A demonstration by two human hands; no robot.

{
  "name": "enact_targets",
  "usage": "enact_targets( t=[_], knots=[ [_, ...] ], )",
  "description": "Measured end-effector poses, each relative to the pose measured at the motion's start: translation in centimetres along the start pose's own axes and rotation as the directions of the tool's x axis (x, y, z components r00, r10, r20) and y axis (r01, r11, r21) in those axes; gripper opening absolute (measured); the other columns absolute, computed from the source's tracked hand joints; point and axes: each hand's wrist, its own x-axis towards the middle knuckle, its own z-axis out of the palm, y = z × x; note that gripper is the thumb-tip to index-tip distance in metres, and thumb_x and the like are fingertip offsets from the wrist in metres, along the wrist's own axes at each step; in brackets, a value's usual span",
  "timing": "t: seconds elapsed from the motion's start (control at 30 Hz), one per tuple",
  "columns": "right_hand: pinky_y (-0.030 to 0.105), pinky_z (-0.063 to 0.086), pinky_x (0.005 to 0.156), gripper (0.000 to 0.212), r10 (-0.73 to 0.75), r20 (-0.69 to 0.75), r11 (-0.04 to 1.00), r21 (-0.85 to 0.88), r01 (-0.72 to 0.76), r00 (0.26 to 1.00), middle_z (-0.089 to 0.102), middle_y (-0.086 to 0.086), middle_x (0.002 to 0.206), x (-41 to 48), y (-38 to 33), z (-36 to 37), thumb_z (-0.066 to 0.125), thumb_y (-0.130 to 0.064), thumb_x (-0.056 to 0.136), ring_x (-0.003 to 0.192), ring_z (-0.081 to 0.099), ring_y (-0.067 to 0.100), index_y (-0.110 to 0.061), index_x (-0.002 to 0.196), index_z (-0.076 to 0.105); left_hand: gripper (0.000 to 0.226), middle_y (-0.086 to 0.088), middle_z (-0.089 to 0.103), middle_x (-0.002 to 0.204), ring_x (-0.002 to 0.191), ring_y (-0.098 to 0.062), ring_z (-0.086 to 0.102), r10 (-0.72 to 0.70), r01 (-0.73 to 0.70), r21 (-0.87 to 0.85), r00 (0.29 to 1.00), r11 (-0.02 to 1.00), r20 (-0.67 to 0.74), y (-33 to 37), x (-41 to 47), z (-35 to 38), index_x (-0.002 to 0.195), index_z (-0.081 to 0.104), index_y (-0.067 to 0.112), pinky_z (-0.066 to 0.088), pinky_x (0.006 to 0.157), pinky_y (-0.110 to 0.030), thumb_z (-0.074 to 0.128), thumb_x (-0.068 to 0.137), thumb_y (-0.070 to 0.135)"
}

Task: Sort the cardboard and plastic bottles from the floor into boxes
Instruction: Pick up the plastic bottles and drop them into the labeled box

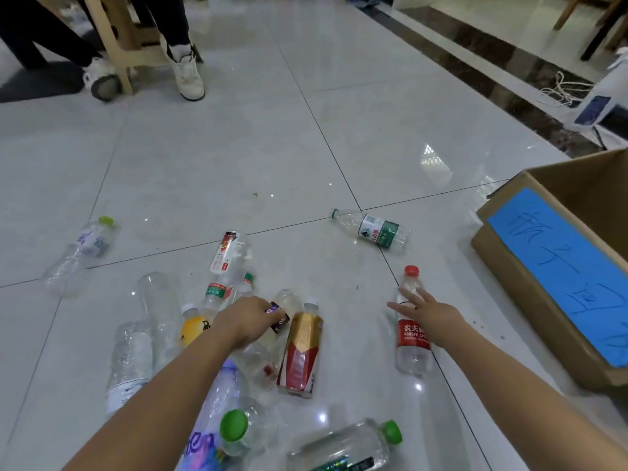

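Observation:
Several empty plastic bottles lie scattered on the white tiled floor. My left hand (pixel 249 319) curls over a clear bottle with a dark purple label (pixel 282 312), fingers wrapped on it. Beside it lies a gold-and-red labelled bottle (pixel 302 351). My right hand (pixel 426 312) hovers with fingers spread over a red-capped, red-labelled water bottle (pixel 412 334), touching or just above it. An open cardboard box (pixel 530 277) with a blue handwritten label stands at the right.
More bottles: green-labelled one (pixel 377 229) farther ahead, a lime-capped one (pixel 81 253) at left, green-capped ones (pixel 346 447) near my feet. A person's legs and white boots (pixel 187 73) by a wooden chair are at top left. A dark floor border runs at top right.

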Motion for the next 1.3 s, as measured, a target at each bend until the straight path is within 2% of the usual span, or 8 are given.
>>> enact_targets(
  t=[0.23,0.47,0.73,0.83,0.93,1.07,1.17,1.3],
  knots=[
    [0.038,0.031,0.112,0.061,0.031,-0.093,0.993,-0.111,-0.042,0.995,0.008,-0.001,0.16,0.8,-1.3,1.4,0.054,-0.025,0.093,0.145,0.012,0.031,-0.03,0.147,0.027,0.052,-0.013,0.066,0.109,0.099,-0.026,0.061,-0.073,0.074,-0.039,0.997,0.997,0.023,-0.4,-0.6,0.3,0.114,0.066,0.009,0.047,0.086,-0.034,0.043,0.095,0.052],
    [0.033,0.039,0.097,0.068,0.219,-0.056,0.962,0.182,-0.205,0.974,0.051,0.005,0.129,2.9,-5.2,0.4,0.056,-0.061,0.082,0.129,0.035,0.025,-0.017,0.133,0.043,0.05,-0.011,0.066,0.101,0.092,-0.024,0.061,-0.102,0.102,-0.054,0.995,0.993,-0.007,-0.4,-0.4,0.4,0.108,0.067,0.009,0.046,0.079,-0.033,0.043,0.094,0.052],
    [0.042,0.04,0.102,0.097,0.225,0.13,0.83,0.494,-0.26,0.966,0.041,0.008,0.14,2.5,-4.9,1.5,0.075,-0.058,0.067,0.13,0.037,0.028,-0.016,0.142,0.028,0.055,-0.008,0.06,0.098,0.091,-0.023,0.059,-0.165,0.166,-0.031,0.985,0.986,0.043,-0.2,-0.5,0.4,0.117,0.061,0.007,0.045,0.077,-0.03,0.045,0.092,0.053],
    [0.039,0.048,0.095,0.111,0.239,0.316,0.742,0.551,-0.383,0.918,0.041,0.012,0.141,0.8,-3.5,2.5,0.08,-0.053,0.063,0.122,0.048,0.029,-0.009,0.144,0.018,0.06,-0.008,0.057,0.098,0.088,-0.022,0.056,-0.193,0.198,-0.065,0.978,0.978,0.076,-0.1,-0.6,0.5,0.121,0.057,0.006,0.042,0.074,-0.027,0.05,0.089,0.057],
    [0.036,0.057,0.063,0.088,0.203,0.451,0.582,0.659,-0.477,0.869,0.052,0.011,0.114,-1.0,-3.6,3.7,0.082,-0.034,0.07,0.079,0.059,0.02,-0.007,0.133,0.028,0.062,-0.009,0.058,0.109,0.091,-0.021,0.053,-0.226,0.237,-0.081,0.966,0.968,0.125,0.2,-1.0,0.6,0.128,0.052,0.006,0.041,0.074,-0.028,0.06,0.086,0.051],
    [0.042,0.057,0.077,0.047,0.149,0.509,0.325,0.785,-0.528,0.848,0.056,0.011,0.086,-1.7,-5.0,5.8,0.078,-0.016,0.073,0.073,0.059,0.023,-0.004,0.104,0.045,0.073,-0.012,0.054,0.133,0.107,-0.027,0.056,-0.275,0.284,0.008,0.922,0.959,0.273,0.2,-1.9,0.8,0.135,0.046,0.005,0.051,0.082,-0.036,0.073,0.077,0.042],
    [0.032,0.055,0.053,0.031,0.058,0.554,0.07,0.827,-0.557,0.83,0.058,0.013,0.068,-2.4,-6.7,6.4,0.071,-0.006,0.075,0.045,0.056,0.02,-0.001,0.092,0.045,0.086,-0.012,0.048,0.14,0.121,-0.03,0.053,-0.32,0.299,0.113,0.886,0.947,0.336,0.2,-2.4,1.0,0.141,0.039,0.007,0.05,0.093,-0.036,0.076,0.074,0.045],
    [0.017,0.038,0.041,0.026,0.142,0.461,-0.056,0.887,-0.458,0.876,0.052,0.009,0.058,-3.1,-7.3,6.6,0.071,-0.009,0.075,0.039,0.045,0.017,-0.003,0.088,0.051,0.084,-0.01,0.053,0.135,0.119,-0.024,0.056,-0.411,0.351,0.221,0.829,0.91,0.378,0.8,-3.0,0.8,0.14,0.043,0.007,0.048,0.092,-0.03,0.069,0.077,0.056]
  ],
)
